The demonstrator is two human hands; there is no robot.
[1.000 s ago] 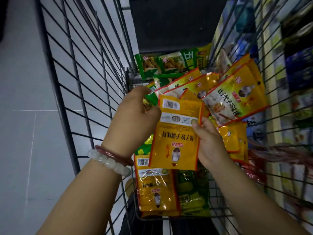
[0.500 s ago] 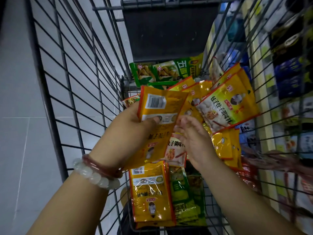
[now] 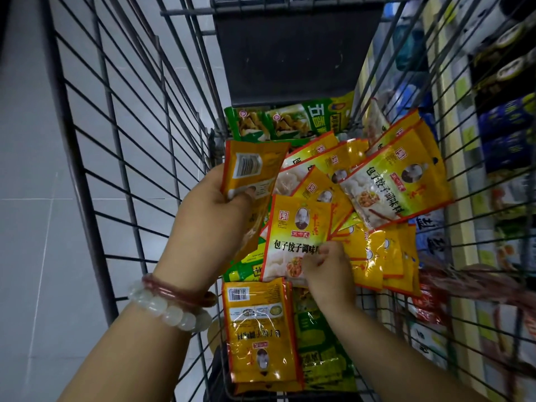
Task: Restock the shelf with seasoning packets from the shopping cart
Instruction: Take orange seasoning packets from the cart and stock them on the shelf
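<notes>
Seasoning packets (image 3: pixel 333 175) in yellow with red edging fill the wire shopping cart (image 3: pixel 121 158), seen from above over a grey tiled floor (image 3: pixel 26 227). At left, the left hand (image 3: pixel 214 216), wrist ringed by a white bead bracelet (image 3: pixel 171 309) and a red bangle (image 3: pixel 179 290), holds a barcode-side packet (image 3: pixel 252 175) above the cart's contents, thumb pressed across its printed face and fingers curled behind it. Below that hand, a short stack of yellow packets (image 3: pixel 261 335) lies back side up at the near end of the cart, barcode toward the far end. In the middle, the right hand (image 3: pixel 326 268) pinches the lower right part of a front-facing packet (image 3: pixel 295 239), which shows a portrait and a picture of dumplings, and holds it over the pile. Green packets (image 3: pixel 290 120) lie against the dark panel (image 3: pixel 295 50) at the far end of the cart, and more green packaging (image 3: pixel 322 352) shows under the yellow ones near the right forearm. Further right, a fan of yellow packets (image 3: pixel 397 184) leans against the cart's right side, several overlapping, with others lying flat beneath them. Beyond the wire on the right stands the shelf (image 3: pixel 493 140), its rows of blue, dark and yellow goods blurred, price labels along the edges.
</notes>
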